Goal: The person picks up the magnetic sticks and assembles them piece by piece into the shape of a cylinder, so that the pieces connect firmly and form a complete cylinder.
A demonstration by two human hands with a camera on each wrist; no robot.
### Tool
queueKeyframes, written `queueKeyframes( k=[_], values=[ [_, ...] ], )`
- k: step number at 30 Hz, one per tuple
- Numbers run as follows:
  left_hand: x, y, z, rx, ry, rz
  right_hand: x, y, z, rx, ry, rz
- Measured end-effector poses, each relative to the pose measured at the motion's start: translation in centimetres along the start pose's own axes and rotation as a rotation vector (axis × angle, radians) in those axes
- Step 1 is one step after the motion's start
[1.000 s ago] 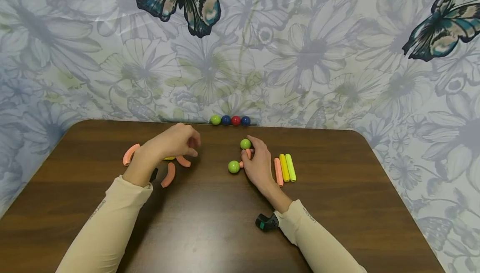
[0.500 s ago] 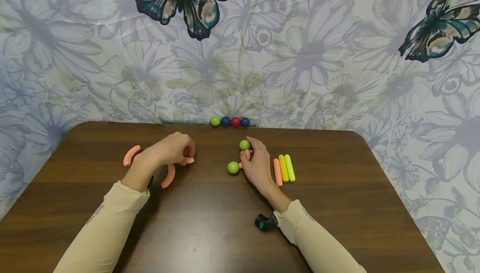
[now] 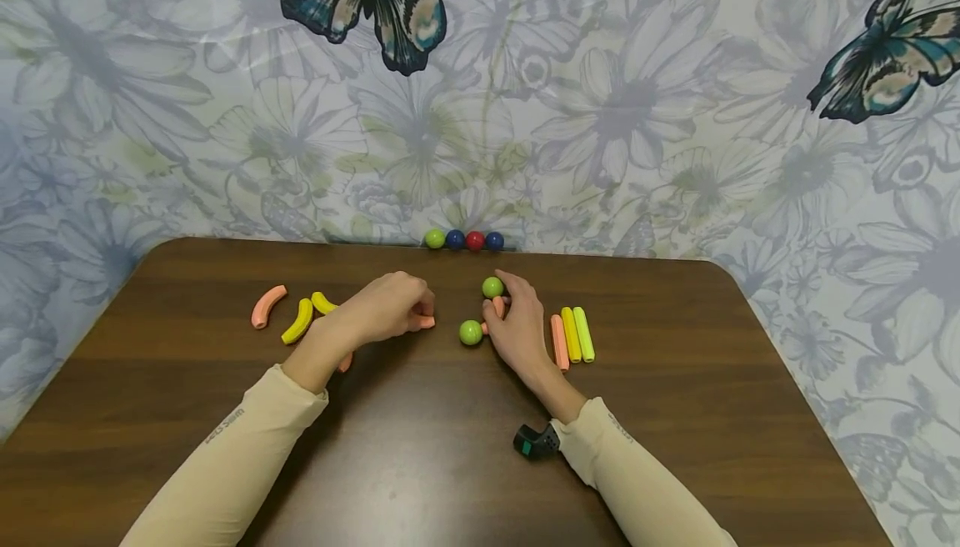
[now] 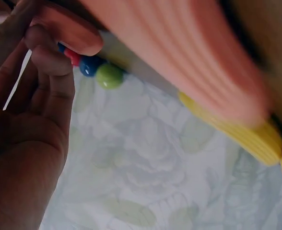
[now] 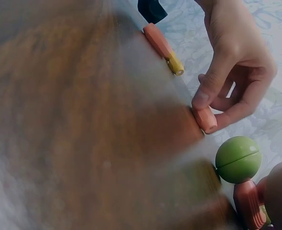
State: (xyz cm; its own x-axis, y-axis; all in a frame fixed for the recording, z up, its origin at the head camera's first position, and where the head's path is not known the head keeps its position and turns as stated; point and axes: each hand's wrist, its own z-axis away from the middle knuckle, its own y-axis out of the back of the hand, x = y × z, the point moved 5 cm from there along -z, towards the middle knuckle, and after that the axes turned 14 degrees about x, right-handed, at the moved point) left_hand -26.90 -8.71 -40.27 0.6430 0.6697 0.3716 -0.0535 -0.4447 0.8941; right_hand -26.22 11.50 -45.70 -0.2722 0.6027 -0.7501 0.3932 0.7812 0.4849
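My left hand (image 3: 386, 307) pinches a curved pink piece (image 3: 426, 322) between thumb and fingers, low over the table, a short way left of the right hand. The same piece's ribbed end shows in the right wrist view. With thumb and fingertips, my right hand (image 3: 519, 326) holds a pink connector piece (image 3: 498, 306) that joins onto green balls. One green ball (image 3: 492, 287) is at the far end, another green ball (image 3: 471, 333) at the near left. Part of the connector is hidden behind the right thumb.
Left lie a curved pink piece (image 3: 268, 307), two curved yellow pieces (image 3: 298, 322) and a pink piece (image 3: 346, 363) partly under the left wrist. Right of the right hand are straight pink (image 3: 559, 342), yellow (image 3: 572, 335) and lime (image 3: 584, 335) sticks. Several balls (image 3: 455, 239) line the back edge.
The left hand comes down onto the curved pink piece, pinches it and carries it right, uncovering the yellow pieces. The right hand keeps its hold in the same place.
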Motion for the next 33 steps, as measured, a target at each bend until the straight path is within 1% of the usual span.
queueKeyframes(
  k=[8,13,22,28,33],
  values=[
    [2.1,-1.1,-0.6,-0.007,-0.049,0.050,-0.1,0.0,-0.2,-0.009,-0.009,-0.001],
    [3.0,-1.7,-0.7,-0.010,-0.066,0.076,0.1,-0.1,-0.2,-0.014,-0.008,0.013],
    [3.6,-2.4,-0.7,0.014,-0.071,0.060,0.3,-0.3,-0.1,-0.030,-0.022,0.026],
    [3.8,-2.8,-0.8,0.060,-0.094,0.044,0.3,-0.2,0.0,-0.014,-0.044,0.010],
    [4.3,-3.2,-0.8,0.091,-0.114,0.048,0.2,-0.1,0.0,-0.011,-0.053,0.016]
  ],
)
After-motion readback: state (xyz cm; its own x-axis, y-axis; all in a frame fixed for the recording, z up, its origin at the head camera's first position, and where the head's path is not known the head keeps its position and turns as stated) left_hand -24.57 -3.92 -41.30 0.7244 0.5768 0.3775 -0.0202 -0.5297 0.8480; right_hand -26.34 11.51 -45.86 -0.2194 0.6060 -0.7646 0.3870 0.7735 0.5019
